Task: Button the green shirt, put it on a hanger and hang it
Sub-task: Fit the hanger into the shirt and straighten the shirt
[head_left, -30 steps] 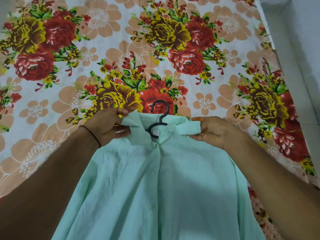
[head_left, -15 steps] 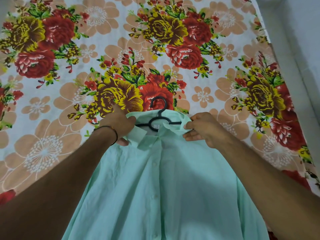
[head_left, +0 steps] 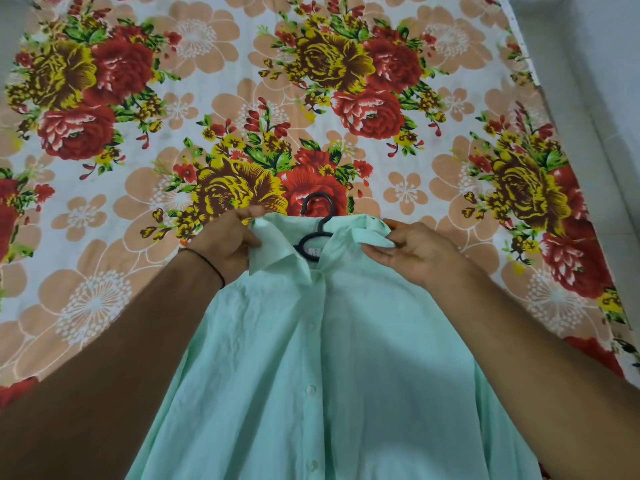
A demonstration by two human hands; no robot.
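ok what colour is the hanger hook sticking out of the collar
Black. The hanger hook shows plainly in the head view, above the pale green shirt collar.

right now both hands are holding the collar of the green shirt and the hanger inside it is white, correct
One detail is off: the hanger is black, not white. The head view shows its dark hook sticking out of the collar. The rest stands: the left hand and the right hand both hold the collar of the green shirt.
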